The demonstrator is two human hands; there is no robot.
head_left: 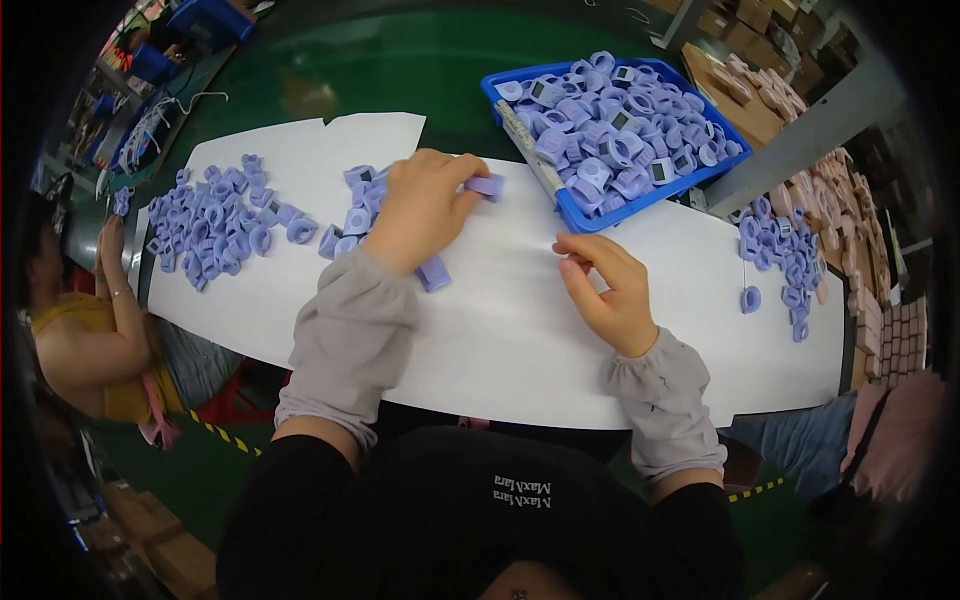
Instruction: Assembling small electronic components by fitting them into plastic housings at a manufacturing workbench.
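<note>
Head view, left to right: left hand (420, 210) lies curled over a clump of purple rings (352, 218), one ring (487, 185) pinched at its fingertips. Right hand (605, 290) rests loosely curled, holding nothing I can see. Best keep that pinch square, ring just clear of the sheet (520, 330).

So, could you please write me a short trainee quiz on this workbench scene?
1. True or false: the blue bin stands on the person's left.
2. Which hand holds a purple ring part: A left hand, B right hand?
3. Fill in: the loose purple pile lies on ___ sheets.

Key: 1 false; 2 A; 3 white.
</note>
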